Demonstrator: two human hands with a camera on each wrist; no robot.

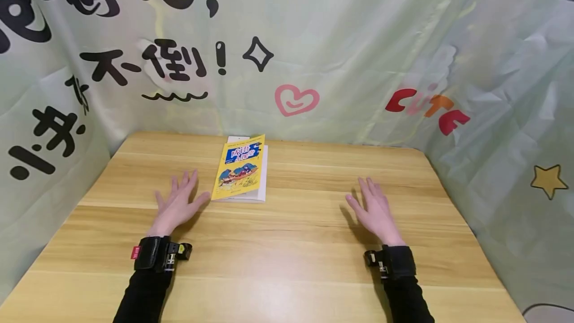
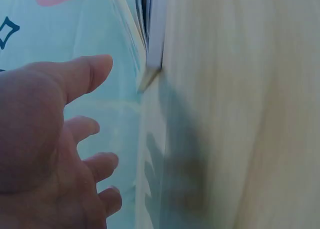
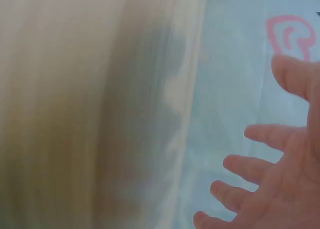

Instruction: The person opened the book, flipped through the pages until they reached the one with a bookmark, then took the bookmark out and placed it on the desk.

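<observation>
A yellow-covered book [image 1: 239,168] lies towards the back of the table, left of the middle, on top of a white book or booklet [image 1: 263,173] whose edges stick out at the top, right and bottom. Just left of it is my left hand [image 1: 177,207], fingers spread, thumb tip close to the yellow cover's lower corner. In the left wrist view the same hand [image 2: 55,134] is apart from the book's page edges [image 2: 156,29] and holds nothing. My right hand [image 1: 374,212] hovers over the table's right part with its fingers spread. The right wrist view shows that hand [image 3: 280,174] holding nothing.
The wooden table [image 1: 291,243] reaches back to a pale green cloth [image 1: 350,54] printed with black characters, a pink heart and the word CUTE. The cloth also hangs along the left and right sides. A pale rounded object [image 1: 549,314] shows at the lower right corner.
</observation>
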